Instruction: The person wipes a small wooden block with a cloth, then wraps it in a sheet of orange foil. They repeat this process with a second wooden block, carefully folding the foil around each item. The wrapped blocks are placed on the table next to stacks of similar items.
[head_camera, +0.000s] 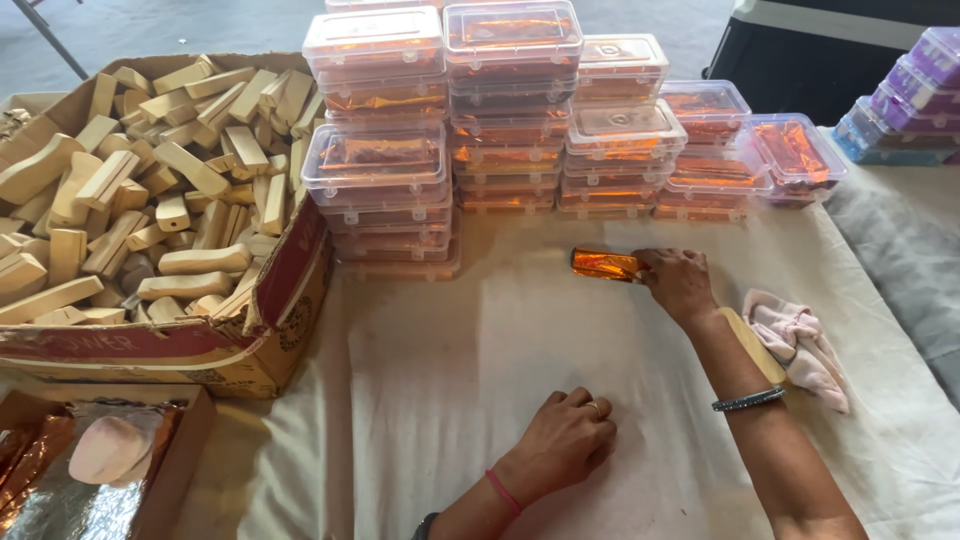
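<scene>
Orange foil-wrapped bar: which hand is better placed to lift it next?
Right. The right hand already touches the orange foil-wrapped bar near the stacked clear boxes; the left hand rests on the cloth, well short of it.

Both arms were bare to the frame edge, no sleeves seen. Left hand wore a thin ring on one finger and a slim red thread band at the wrist; a dark band showed further up the forearm. Right hand carried a grey-blue beaded bangle on the forearm.
</scene>
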